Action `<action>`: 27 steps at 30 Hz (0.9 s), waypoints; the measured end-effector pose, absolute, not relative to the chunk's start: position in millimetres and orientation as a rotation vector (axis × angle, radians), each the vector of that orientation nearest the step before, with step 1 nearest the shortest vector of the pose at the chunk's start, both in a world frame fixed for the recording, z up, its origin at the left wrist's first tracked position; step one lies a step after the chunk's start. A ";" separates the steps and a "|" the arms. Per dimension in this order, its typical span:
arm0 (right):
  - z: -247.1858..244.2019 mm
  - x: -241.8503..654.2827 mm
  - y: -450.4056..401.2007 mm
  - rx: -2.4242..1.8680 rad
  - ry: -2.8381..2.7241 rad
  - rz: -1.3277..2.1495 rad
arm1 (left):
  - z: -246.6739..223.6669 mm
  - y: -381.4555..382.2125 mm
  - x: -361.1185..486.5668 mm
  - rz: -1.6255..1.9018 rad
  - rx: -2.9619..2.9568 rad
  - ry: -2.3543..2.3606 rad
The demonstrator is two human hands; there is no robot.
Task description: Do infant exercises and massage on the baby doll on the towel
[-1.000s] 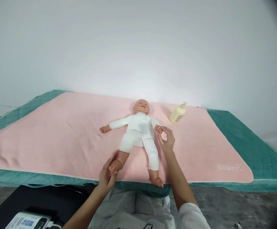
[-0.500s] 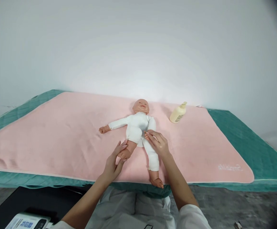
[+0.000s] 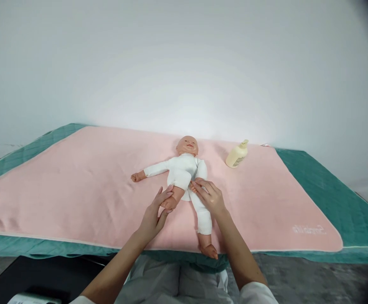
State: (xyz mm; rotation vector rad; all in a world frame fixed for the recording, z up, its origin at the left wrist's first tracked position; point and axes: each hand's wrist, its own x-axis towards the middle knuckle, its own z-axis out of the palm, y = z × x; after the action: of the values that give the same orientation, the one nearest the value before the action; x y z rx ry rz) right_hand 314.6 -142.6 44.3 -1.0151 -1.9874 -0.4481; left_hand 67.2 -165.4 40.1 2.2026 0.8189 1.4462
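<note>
White-bodied doll [image 3: 187, 162]: It is laid on its back on the pink mat [image 3: 76, 185], with the head toward the wall [image 3: 184, 63].
Raised leg [image 3: 180, 178]: One second ago it was stretched toward the near edge; now it is bent up toward the belly.
Opposite arm [image 3: 201, 169]: It has been brought inward. By judgement, the two limbs are being folded together.
Left hand [image 3: 154, 217]: The doll's foot [image 3: 170, 204] is gripped between thumb and fingers.
Right hand [image 3: 213, 198]: The doll's small hand [image 3: 193, 188] is pinched by closed fingertips.
Pump bottle [image 3: 236, 156]: It is placed on the mat beyond the right hand, untouched.
Green mattress [image 3: 332, 190]: The mat is carried by it, just before the pale wall.
Grey floor [image 3: 313, 276]: At lower left, a black flat piece [image 3: 28, 274] is seen, with a white device [image 3: 34, 299] cut off below.
</note>
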 end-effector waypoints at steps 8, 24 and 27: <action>43.2 321.6 -138.0 -1.002 -1.920 -0.364 | 40.1 -170.7 63.3 1.455 2.197 0.807; 33.7 399.3 -112.9 -1.498 -0.957 0.215 | 10.0 -213.1 13.8 1.351 2.385 0.699; 28.8 413.3 -109.4 -1.567 -0.860 0.318 | 3.9 -219.8 3.2 1.306 2.510 0.693</action>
State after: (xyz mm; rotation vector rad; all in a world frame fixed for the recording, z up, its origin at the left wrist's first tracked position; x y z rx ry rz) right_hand 413.3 -109.4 28.8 -1.5670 -0.8604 0.3181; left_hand 3.2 -219.8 3.9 2.5098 0.6927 1.3057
